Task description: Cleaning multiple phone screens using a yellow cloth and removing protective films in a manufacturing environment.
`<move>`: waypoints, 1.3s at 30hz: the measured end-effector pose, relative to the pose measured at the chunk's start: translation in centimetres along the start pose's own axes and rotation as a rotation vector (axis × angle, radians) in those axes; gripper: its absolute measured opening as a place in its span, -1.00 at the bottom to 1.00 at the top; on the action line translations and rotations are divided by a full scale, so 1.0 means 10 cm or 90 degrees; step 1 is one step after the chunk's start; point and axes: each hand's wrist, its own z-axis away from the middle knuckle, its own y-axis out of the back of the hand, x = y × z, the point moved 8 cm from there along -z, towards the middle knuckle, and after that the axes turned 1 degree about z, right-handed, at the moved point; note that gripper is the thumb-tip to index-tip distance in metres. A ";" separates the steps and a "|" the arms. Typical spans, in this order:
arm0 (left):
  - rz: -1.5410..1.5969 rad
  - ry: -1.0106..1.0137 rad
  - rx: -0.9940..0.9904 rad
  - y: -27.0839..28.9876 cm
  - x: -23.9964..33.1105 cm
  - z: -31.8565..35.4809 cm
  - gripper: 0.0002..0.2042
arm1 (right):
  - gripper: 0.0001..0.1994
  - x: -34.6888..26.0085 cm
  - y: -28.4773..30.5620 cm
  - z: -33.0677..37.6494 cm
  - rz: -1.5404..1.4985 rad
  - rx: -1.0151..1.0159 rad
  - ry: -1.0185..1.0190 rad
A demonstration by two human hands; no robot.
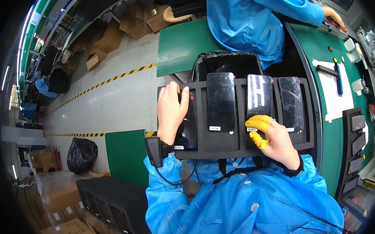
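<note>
Third-from-left phone panel (260,97): in foam tray (206,152).
Right hand (278,141): half-curled at panel's lower end; hold unclear.
Left hand (172,109): loosely spread at tray's left end; hold unclear.
Handling: edges only; tray level.

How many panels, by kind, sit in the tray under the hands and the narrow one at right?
Glossy black phone-shaped panels, wide black tray: 4
Small grey rectangular panels, narrow black tray: 4
Total: 8

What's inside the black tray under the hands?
Four phone screens, side by side. The left hand hides part of the leftmost screen; yellow finger cots on the right hand cover part of the third screen. Anything beneath the screens is hidden.
</note>
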 end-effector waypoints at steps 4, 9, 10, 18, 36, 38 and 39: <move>-0.091 -0.092 0.008 -0.05 -0.15 -0.32 -0.77 | -0.71 -0.23 0.12 -0.20 0.046 -0.054 0.047; -0.214 -0.102 0.058 0.23 0.09 0.03 -0.59 | -0.78 -0.57 -0.05 -1.00 0.177 -0.071 0.166; -0.187 -0.074 0.015 0.29 0.13 0.17 -0.61 | -0.81 -0.54 -0.18 -1.25 0.193 -0.047 0.174; -0.147 -0.046 -0.104 0.20 0.31 1.21 -0.63 | -0.79 -0.14 -1.05 -2.03 0.252 -0.148 0.027; -0.001 -0.276 0.331 0.85 1.05 1.68 -0.86 | -0.83 -0.89 0.06 -1.11 -0.122 -0.197 0.244; -0.011 -0.314 0.257 0.59 1.32 1.36 -0.90 | -0.80 -0.11 0.04 -1.35 -0.061 -0.147 0.017; -0.009 -0.305 0.202 0.43 1.42 1.19 -0.86 | -0.81 0.17 0.02 -1.39 0.049 -0.115 0.003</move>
